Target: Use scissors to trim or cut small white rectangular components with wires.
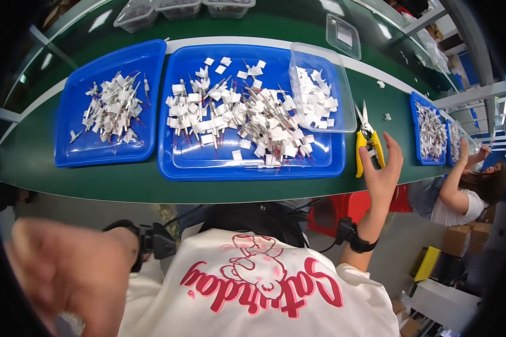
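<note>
My right hand reaches over the front edge of the green bench, its thumb and fingers spread. It is at the yellow-handled snips, which lie with their blades pointing away from me. My left hand is raised close at the lower left, away from the bench; motion smears its fingers, and whether it holds anything is hidden. In front of me a large blue tray bears a heap of thin metal parts with red wires and white tags. Inside its right end, a clear plastic container stands over more white tags.
Another blue tray with similar tagged parts sits at left. Clear tubs and a clear lid are at the back. Farther right, a co-worker sits near a filled blue tray. A red stool is under the bench edge.
</note>
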`<state>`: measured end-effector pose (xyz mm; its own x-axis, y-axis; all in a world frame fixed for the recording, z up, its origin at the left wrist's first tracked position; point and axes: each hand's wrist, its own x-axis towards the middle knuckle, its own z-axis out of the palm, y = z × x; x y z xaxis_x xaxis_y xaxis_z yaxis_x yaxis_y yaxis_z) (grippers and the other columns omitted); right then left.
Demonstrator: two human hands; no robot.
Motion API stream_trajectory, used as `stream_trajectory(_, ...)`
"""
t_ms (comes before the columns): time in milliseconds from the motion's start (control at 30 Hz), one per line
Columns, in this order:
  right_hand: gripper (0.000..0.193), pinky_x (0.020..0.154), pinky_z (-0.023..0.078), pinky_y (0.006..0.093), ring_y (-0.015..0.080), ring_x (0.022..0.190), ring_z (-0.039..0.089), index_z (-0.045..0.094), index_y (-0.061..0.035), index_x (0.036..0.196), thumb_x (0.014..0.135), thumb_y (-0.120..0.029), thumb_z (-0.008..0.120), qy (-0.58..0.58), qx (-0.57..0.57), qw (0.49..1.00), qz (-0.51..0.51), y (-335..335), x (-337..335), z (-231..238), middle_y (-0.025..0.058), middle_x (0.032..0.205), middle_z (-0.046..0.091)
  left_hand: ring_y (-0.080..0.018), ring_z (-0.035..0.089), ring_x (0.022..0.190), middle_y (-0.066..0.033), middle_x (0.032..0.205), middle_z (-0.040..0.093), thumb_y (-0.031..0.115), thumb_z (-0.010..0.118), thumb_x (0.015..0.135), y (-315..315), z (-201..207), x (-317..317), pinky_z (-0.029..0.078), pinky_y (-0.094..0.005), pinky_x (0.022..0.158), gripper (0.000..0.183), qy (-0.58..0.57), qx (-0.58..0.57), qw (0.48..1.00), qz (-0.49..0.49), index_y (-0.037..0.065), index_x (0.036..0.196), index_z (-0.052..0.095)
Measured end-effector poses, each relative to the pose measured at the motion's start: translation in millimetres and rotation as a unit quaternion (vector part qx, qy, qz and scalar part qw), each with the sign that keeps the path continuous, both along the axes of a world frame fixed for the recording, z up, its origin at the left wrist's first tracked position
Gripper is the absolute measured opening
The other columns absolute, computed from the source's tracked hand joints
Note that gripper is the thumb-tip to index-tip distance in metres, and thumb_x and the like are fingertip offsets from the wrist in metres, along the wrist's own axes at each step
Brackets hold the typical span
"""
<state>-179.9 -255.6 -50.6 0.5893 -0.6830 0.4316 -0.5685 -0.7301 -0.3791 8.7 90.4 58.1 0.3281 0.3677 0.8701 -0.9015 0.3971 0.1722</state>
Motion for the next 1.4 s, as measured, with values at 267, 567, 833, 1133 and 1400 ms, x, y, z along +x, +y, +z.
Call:
stream_trajectory(267,0.096,0.089,0.046,0.0420,0.0344,0.105,0.052,0.041,-0.0051,0.137,0.058,-0.038,0.087,0.165,0.046,0.985,0.014,-32.0,-2.7,-2.7,0.0171,0.117,0.054,-0.0182,0.053,0.065,-0.0068,0.072,0.062,0.002,0.070,0.071,-47.4,-81.2,0.2,0.041,-0.0296,0.061,0.012,0.219,0.526,0.798,-0.198,0.006,0.072,0.059)
stream_trajectory(567,0.073,0.083,0.049,0.0372,0.0294,0.100,0.059,0.048,-0.0006,0.130,0.067,-0.024,0.076,0.046,0.143,0.989,-0.007,-43.8,-5.0,-1.0,0.0156,0.110,0.058,-0.0154,0.056,0.066,-0.0068,0.074,0.064,-0.004,0.071,0.067,-70.5,-94.8,-7.8,0.042,-0.0274,0.064,0.013,0.208,0.593,0.761,-0.160,0.002,0.074,0.061)
stream_trajectory(833,0.051,0.083,0.053,0.0401,0.0258,0.101,0.059,0.047,0.0002,0.126,0.078,-0.019,0.052,-0.451,0.635,0.605,0.168,-53.4,-47.3,17.3,0.0167,0.119,0.054,-0.0165,0.055,0.064,-0.0062,0.074,0.064,-0.001,0.074,0.067,-78.0,-102.1,-12.5,0.041,-0.0272,0.059,0.014,0.209,0.580,0.763,-0.193,0.003,0.075,0.064)
stream_trajectory(1133,0.034,0.061,0.046,0.0250,0.0101,0.070,0.057,0.051,-0.0044,0.113,0.081,-0.003,0.064,-0.115,0.367,0.923,0.022,0.5,-45.3,0.4,0.0053,0.083,0.064,-0.0184,0.056,0.063,-0.0051,0.073,0.065,0.002,0.075,0.070,-109.3,-97.7,-42.7,0.042,-0.0297,0.058,0.013,0.155,0.603,0.736,-0.264,0.004,0.078,0.065)
stream_trajectory(1400,0.036,0.062,0.048,0.0396,0.0342,0.065,0.062,0.047,-0.0037,0.109,0.078,-0.005,0.065,-0.003,0.215,0.975,-0.048,25.6,-22.4,-5.3,0.0165,0.070,0.061,-0.0160,0.055,0.063,-0.0043,0.075,0.066,0.000,0.074,0.070,-125.4,-104.0,-68.8,0.044,-0.0275,0.056,0.011,0.094,0.584,0.748,-0.301,0.003,0.079,0.068)
